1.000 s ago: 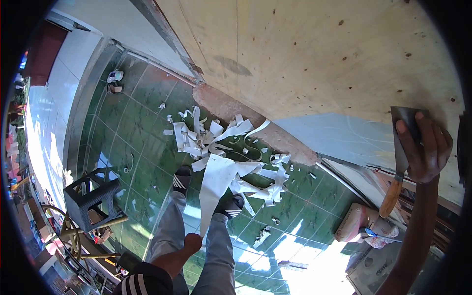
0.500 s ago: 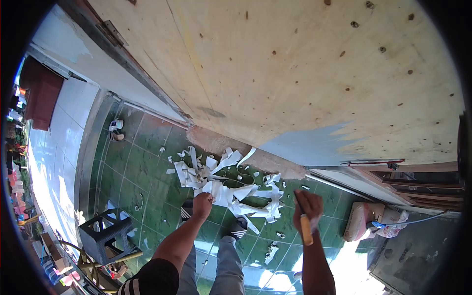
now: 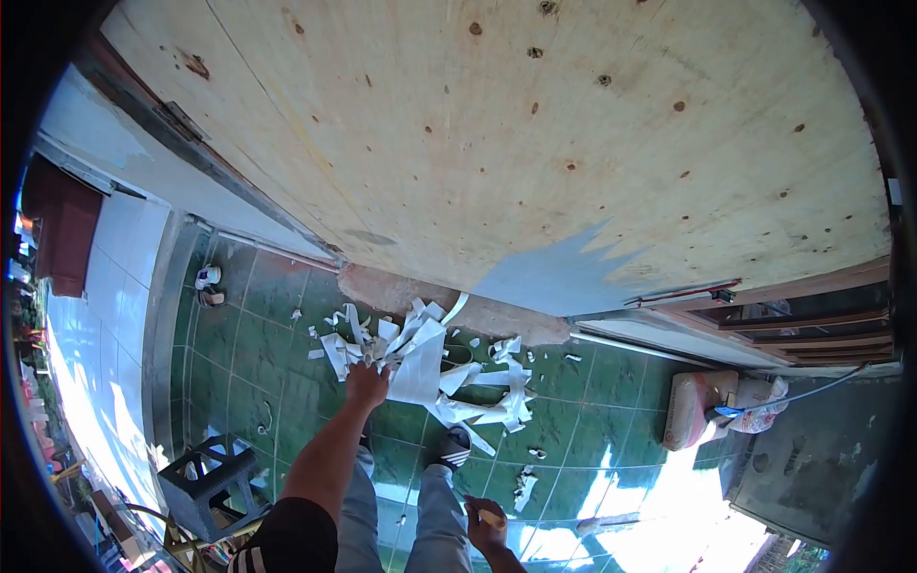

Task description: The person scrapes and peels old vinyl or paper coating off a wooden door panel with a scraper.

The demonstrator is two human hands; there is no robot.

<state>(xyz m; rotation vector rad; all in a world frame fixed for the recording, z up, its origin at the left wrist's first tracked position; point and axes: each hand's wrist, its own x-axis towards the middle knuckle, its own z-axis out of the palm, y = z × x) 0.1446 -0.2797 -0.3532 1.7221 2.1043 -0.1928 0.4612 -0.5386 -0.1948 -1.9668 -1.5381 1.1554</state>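
My left hand (image 3: 367, 384) reaches down to a pile of peeled white strips (image 3: 417, 368) on the green tiled floor. Its fingers are closed at the edge of the pile, and what they grip is too small to make out. Low in the view, beside my right leg, my right hand (image 3: 488, 523) is closed on a tool with a wooden handle (image 3: 492, 519). Most of that tool is hidden by the fingers. Above the pile rises a large wooden panel (image 3: 458, 143) with a patch of grey-blue paint (image 3: 554, 272) at its lower edge.
A dark plastic stool (image 3: 212, 482) stands at the lower left. Shoes (image 3: 209, 285) lie by the left wall edge. Sacks (image 3: 695, 409) and a blue tool with a cable (image 3: 731, 412) are at the right. White scraps (image 3: 524, 485) dot the floor near my sandalled feet.
My right hand has moved down and left with the wooden-handled tool. My left hand has shifted left along the pile, and a wide white strip there now stands more raised. The view has shifted slightly.
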